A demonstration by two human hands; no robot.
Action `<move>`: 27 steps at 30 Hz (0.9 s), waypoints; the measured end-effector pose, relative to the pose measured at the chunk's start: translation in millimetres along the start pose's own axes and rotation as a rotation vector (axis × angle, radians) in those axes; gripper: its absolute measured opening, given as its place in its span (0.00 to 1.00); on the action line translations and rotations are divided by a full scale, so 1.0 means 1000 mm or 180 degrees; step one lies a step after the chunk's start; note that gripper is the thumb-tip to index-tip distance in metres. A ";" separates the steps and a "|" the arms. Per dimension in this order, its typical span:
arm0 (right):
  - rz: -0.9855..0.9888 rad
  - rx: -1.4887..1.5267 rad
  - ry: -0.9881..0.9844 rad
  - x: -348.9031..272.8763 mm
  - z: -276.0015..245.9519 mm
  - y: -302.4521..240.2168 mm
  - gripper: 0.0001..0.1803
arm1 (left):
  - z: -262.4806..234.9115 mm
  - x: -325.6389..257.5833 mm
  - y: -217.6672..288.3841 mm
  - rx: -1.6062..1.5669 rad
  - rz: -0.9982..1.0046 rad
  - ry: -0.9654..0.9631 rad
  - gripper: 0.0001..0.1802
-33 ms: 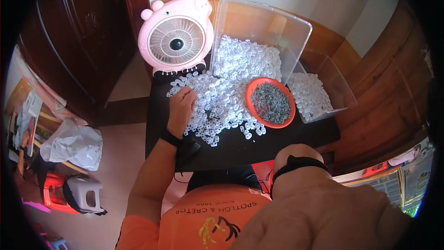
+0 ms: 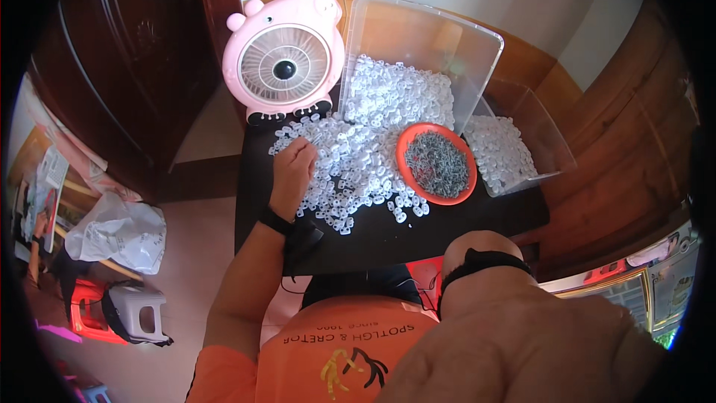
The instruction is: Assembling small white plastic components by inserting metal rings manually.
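Note:
My left hand (image 2: 291, 172), with a black wristband, rests at the left side of a spread heap of small white plastic pieces with holes (image 2: 350, 153). Its fingers are curled closed, hiding whatever may be between them. Very large at the lower right is my right hand (image 2: 522, 343), raised close to the camera, a dark band at its wrist; its fingers are out of sight. To the right of the heap, an orange round dish (image 2: 469, 183) holds many thin grey metal pieces (image 2: 440, 164) that look like small nails or screws.
A pink pig-shaped fan (image 2: 285, 60) stands at the back left of the dark table (image 2: 358, 250). Behind the heap is a clear plastic bin (image 2: 447, 37) of white pieces; another clear bin (image 2: 556, 157) sits right. Stools (image 2: 142, 313) and a white bag (image 2: 119, 235) are left.

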State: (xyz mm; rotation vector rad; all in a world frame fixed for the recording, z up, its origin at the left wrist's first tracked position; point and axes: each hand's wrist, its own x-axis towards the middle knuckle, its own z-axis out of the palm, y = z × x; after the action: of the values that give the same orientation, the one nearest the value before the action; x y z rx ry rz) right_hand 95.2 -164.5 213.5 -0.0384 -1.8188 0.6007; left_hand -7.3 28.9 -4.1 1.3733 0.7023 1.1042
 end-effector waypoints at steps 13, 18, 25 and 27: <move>-0.0109 0.0434 -0.0078 -0.016 0.001 -0.013 0.12 | -0.004 -0.002 0.002 0.0027 0.0030 0.0007 0.12; -0.0102 0.0571 -0.0034 -0.011 0.010 -0.011 0.12 | 0.000 -0.002 0.004 0.0081 0.0219 -0.0084 0.13; -0.0169 0.0703 -0.0157 -0.019 0.014 -0.011 0.12 | -0.001 -0.002 0.003 0.0050 -0.0009 -0.0023 0.12; -0.0164 0.0815 -0.0159 -0.030 0.004 -0.031 0.12 | -0.002 -0.004 0.001 0.0052 0.0010 0.0012 0.12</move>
State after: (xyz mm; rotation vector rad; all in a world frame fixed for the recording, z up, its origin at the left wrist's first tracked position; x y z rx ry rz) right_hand 110.1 -202.4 198.4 0.1968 -1.7721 0.7993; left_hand -10.6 25.9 -3.8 1.3869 0.7135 1.1058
